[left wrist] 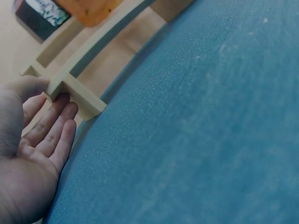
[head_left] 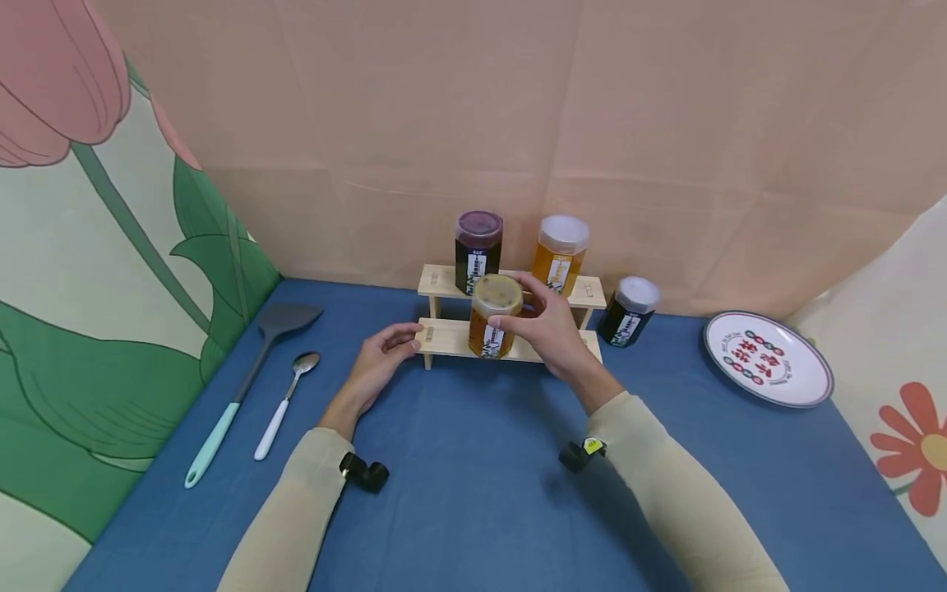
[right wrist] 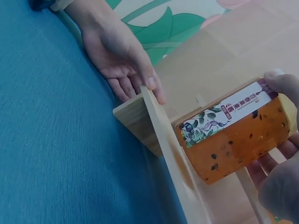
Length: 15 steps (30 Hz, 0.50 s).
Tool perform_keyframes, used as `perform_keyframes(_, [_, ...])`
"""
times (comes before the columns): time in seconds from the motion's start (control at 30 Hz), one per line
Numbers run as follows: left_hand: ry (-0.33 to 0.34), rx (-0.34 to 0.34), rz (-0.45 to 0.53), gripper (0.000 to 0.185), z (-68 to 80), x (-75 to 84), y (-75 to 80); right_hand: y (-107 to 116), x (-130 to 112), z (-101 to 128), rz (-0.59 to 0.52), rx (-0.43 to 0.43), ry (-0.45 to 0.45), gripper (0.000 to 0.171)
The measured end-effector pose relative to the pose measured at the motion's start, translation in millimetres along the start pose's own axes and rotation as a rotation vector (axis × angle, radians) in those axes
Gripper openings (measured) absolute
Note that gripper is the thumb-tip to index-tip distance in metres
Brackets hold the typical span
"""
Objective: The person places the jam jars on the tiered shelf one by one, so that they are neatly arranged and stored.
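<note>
My right hand grips a jar of orange jam with dark seeds near its lid. The jar is at the lower step of a two-step wooden rack; its base is at the board, and I cannot tell whether it bears its full weight there. At the lower step's left end, my left hand pinches the board, thumb above and fingers underneath, as the left wrist view shows. On the upper step stand a dark jar with a purple lid and an amber jar with a white lid.
Right of the rack, another dark jar leans at a tilt on the blue cloth. Farther right lies a white oval plate with red print. A grey spatula and a spoon lie at the left. A beige backdrop rises behind.
</note>
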<state>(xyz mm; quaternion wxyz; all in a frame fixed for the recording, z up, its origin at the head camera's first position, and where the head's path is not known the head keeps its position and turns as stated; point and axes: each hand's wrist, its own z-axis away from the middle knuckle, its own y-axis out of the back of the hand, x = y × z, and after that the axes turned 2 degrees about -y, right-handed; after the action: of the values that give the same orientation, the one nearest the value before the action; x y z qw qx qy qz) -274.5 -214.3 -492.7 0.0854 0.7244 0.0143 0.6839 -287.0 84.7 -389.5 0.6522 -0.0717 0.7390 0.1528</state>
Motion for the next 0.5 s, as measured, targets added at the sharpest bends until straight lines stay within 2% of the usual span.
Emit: perform_keyframes(0.5, [0.011, 0.021, -0.003, 0.033, -0.3, 0.8, -2.2, -13.2, 8.2, -13.3, 0.037, 0.024, -0.041, 0.069])
